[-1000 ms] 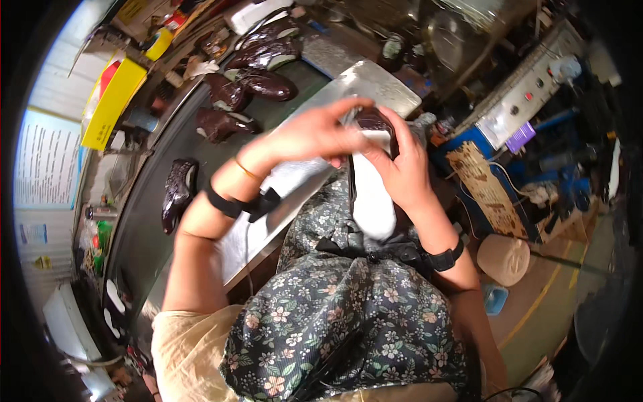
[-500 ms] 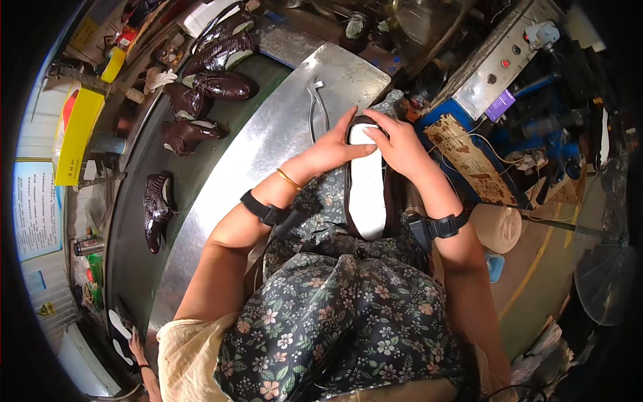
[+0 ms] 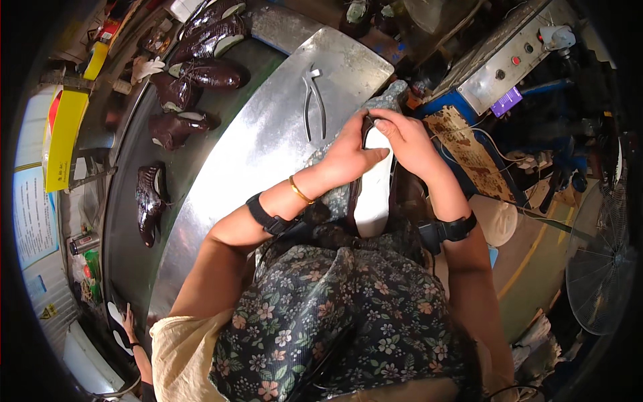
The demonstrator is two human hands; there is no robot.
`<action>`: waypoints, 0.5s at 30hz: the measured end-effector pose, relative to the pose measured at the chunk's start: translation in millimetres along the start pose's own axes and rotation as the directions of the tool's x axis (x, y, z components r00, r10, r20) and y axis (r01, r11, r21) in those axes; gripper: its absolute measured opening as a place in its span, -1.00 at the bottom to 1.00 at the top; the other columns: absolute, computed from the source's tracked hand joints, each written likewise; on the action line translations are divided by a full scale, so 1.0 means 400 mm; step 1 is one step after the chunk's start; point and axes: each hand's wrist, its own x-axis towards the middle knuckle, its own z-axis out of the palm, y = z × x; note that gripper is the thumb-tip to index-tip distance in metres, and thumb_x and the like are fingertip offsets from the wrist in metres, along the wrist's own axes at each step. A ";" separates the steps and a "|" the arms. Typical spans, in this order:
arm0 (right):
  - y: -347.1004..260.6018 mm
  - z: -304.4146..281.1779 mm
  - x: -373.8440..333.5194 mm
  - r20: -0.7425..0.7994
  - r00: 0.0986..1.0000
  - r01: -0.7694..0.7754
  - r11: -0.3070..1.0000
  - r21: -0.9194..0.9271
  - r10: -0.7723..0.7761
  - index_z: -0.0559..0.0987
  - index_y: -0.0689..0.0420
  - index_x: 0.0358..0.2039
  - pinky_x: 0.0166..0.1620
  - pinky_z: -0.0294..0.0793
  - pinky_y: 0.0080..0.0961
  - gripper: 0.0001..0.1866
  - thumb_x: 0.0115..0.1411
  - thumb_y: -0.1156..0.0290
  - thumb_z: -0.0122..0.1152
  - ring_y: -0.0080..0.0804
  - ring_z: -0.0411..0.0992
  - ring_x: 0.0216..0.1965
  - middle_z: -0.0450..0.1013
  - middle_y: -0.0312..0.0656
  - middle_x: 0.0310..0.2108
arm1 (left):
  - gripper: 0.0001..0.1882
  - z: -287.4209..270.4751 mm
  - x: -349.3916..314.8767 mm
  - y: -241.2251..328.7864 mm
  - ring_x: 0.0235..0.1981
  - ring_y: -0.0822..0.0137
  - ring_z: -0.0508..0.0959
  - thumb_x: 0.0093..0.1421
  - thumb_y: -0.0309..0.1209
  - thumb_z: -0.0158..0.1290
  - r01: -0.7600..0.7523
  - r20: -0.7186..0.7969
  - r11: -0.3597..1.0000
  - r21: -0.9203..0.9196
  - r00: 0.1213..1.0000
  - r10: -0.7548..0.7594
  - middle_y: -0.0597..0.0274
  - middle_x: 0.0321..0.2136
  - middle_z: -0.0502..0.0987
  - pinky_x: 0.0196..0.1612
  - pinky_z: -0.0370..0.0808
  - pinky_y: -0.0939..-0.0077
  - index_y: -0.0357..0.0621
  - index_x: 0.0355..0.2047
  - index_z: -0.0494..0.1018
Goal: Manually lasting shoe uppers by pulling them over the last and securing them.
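Observation:
A dark shoe upper on a white last [image 3: 374,191] stands sole-up on my lap, toe end pointing away. My left hand [image 3: 349,157] presses against its left side, fingers wrapped on the dark leather edge. From the other side my right hand [image 3: 407,139] grips the toe end, fingertips on the rim of the leather. Metal pincers [image 3: 313,100] lie just beyond the hands on the shiny metal table [image 3: 248,167], untouched.
Several dark brown shoes [image 3: 181,94] lie on a dark belt [image 3: 124,221] left of the table. A grey control box [image 3: 509,60] and a worn board [image 3: 462,147] are to the right. A floor fan [image 3: 603,268] stands far right. Another person's hand [image 3: 127,321] shows low left.
The shoe has been turned and lowered from in front of me onto my lap, sole up. Both hands have shifted to its toe end.

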 end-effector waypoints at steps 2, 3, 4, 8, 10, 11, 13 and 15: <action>0.002 0.005 -0.008 -0.029 0.999 -0.038 0.997 -0.066 0.036 0.52 0.25 -0.04 -0.12 0.50 -0.36 -0.71 0.27 0.40 0.10 -0.09 0.55 -0.16 0.55 0.10 -0.23 | -0.23 0.019 -0.008 -0.007 0.14 0.19 0.35 0.08 -0.48 0.22 -0.066 -0.057 0.995 0.073 0.996 0.071 -0.11 0.06 0.37 0.18 0.29 0.40 -0.43 0.21 0.08; 0.002 0.010 -0.011 -0.063 0.998 0.014 0.996 -0.087 -0.019 0.52 0.25 -0.04 -0.13 0.51 -0.37 -0.71 0.28 0.40 0.09 -0.09 0.56 -0.18 0.55 0.09 -0.25 | -0.23 0.026 -0.011 -0.013 0.12 0.18 0.36 0.07 -0.46 0.24 -0.092 -0.093 0.985 0.147 0.990 0.107 -0.13 0.05 0.37 0.18 0.29 0.39 -0.43 0.20 0.09; 0.002 0.015 -0.015 -0.053 0.997 0.045 0.992 -0.117 -0.052 0.53 0.25 -0.04 -0.14 0.51 -0.37 -0.71 0.28 0.40 0.07 -0.09 0.57 -0.20 0.56 0.09 -0.27 | -0.24 0.031 -0.016 -0.020 0.11 0.16 0.38 0.06 -0.44 0.25 -0.117 -0.126 0.968 0.222 0.981 0.147 -0.14 0.03 0.38 0.17 0.30 0.38 -0.43 0.19 0.10; -0.012 0.056 -0.058 -0.249 0.968 0.020 1.000 -0.014 -0.023 0.50 0.23 0.00 -0.09 0.49 -0.40 -0.70 0.28 0.42 0.07 -0.15 0.56 -0.15 0.56 0.08 -0.21 | -0.20 0.022 -0.007 -0.041 0.10 0.08 0.39 0.04 -0.40 0.28 -0.104 -0.060 0.978 0.183 0.991 0.116 -0.16 0.05 0.37 0.18 0.29 0.32 -0.43 0.19 0.11; -0.017 0.078 -0.103 -0.208 0.977 -0.028 0.995 0.100 0.049 0.46 0.24 0.06 -0.01 0.45 -0.43 -0.64 0.27 0.41 0.11 -0.22 0.53 -0.06 0.53 0.07 -0.12 | -0.21 0.006 0.010 -0.039 0.08 0.11 0.40 0.04 -0.39 0.28 -0.090 -0.059 0.957 0.274 0.992 0.110 -0.13 0.04 0.39 0.17 0.31 0.35 -0.40 0.20 0.14; -0.020 0.097 -0.142 -0.290 0.954 -0.040 0.993 0.115 0.072 0.44 0.25 0.07 0.02 0.43 -0.43 -0.61 0.27 0.39 0.12 -0.24 0.51 -0.03 0.52 0.07 -0.09 | -0.23 -0.003 0.018 -0.034 0.07 0.16 0.41 0.04 -0.40 0.28 -0.179 -0.056 0.914 0.364 0.975 0.213 -0.07 0.04 0.40 0.16 0.32 0.38 -0.37 0.20 0.17; -0.016 0.135 -0.224 -0.343 0.904 -0.226 0.967 0.120 0.254 0.43 0.28 0.07 0.05 0.41 -0.44 -0.58 0.25 0.36 0.15 -0.18 0.51 -0.04 0.52 0.07 -0.11 | -0.30 -0.017 0.034 -0.019 0.03 0.30 0.42 0.04 -0.44 0.28 -0.023 0.048 1.000 0.004 0.999 0.023 0.12 0.02 0.43 0.12 0.35 0.45 -0.27 0.18 0.26; 0.011 0.124 -0.274 -0.300 0.935 -0.141 0.975 0.172 0.188 0.44 0.29 0.05 -0.04 0.44 -0.48 -0.66 0.28 0.46 0.03 -0.31 0.52 -0.13 0.55 0.01 -0.17 | -0.32 -0.028 0.030 -0.002 0.00 0.36 0.43 0.05 -0.49 0.26 0.089 0.252 0.985 -0.145 0.966 -0.050 0.20 -0.03 0.45 0.10 0.37 0.48 -0.21 0.18 0.26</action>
